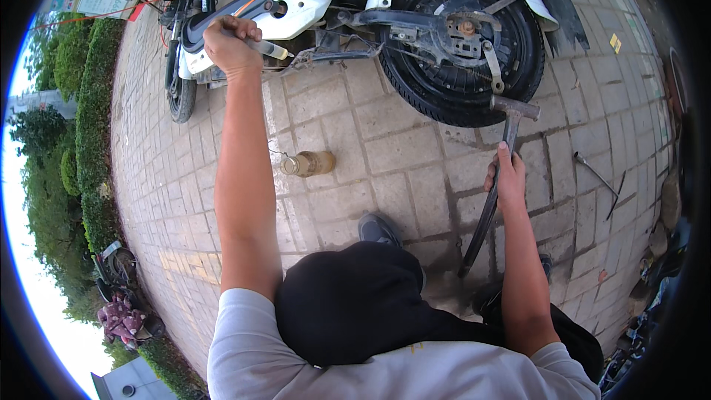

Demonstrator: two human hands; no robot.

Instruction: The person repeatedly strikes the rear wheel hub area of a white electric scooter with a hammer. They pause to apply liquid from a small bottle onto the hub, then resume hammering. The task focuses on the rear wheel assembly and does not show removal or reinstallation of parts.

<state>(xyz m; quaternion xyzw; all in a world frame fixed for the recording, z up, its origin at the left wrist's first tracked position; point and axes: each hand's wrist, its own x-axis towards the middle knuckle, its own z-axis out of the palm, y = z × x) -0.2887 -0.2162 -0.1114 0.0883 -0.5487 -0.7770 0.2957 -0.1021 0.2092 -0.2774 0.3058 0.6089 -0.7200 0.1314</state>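
Observation:
My left hand [234, 46] reaches out to the scooter's side, its fingers closed round a clear syringe [269, 49] with yellowish liquid near its tip. The tip points right, toward the scooter's lower frame. My right hand [508, 178] grips the handle of a hammer [489, 211]. The hammer's metal head is up, just below the rear wheel [422, 78] in the picture; whether it touches the tyre I cannot tell. Across the far side stands a white and black electric scooter [304, 11], with its rear hub and swingarm exposed.
A glass bottle [315, 164] of brownish liquid is on the brick paving [355, 211] between my arms. On the right lies a bent metal wrench [597, 176]. My shoe [379, 230] is below the bottle. Hedges [100, 133] and a parked two-wheeler [122, 270] border the left.

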